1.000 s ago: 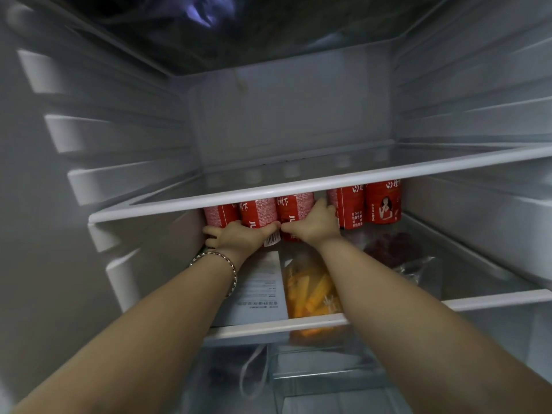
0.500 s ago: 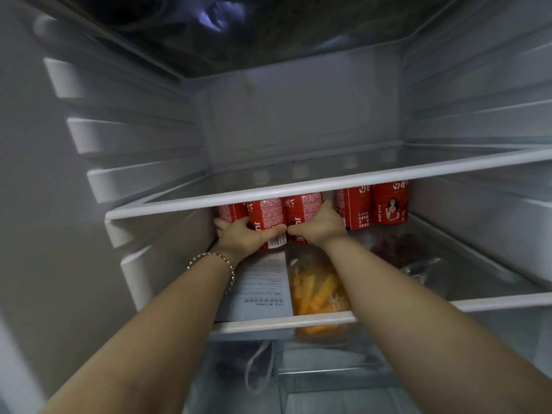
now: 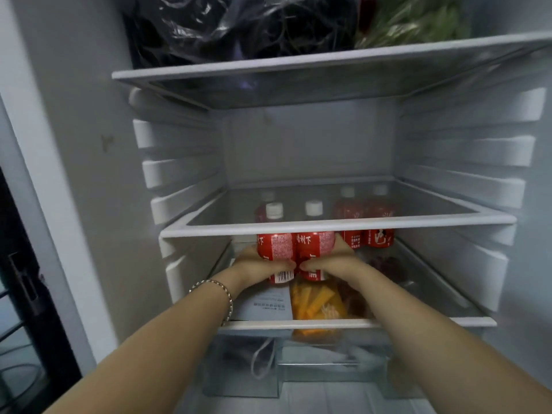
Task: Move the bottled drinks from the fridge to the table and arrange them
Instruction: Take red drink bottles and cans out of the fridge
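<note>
Left hand, right hand gripping two bottles, now drawn forward from row.

Red-labelled bottles, white caps; orange packet; silver bracelet.

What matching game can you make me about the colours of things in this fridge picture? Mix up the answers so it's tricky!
Things:
1. bottle caps
2. bottle labels
3. food packet
4. bracelet

Colours:
A. orange
B. silver
C. white
D. red

Right pairs: 1-C, 2-D, 3-A, 4-B.
</note>
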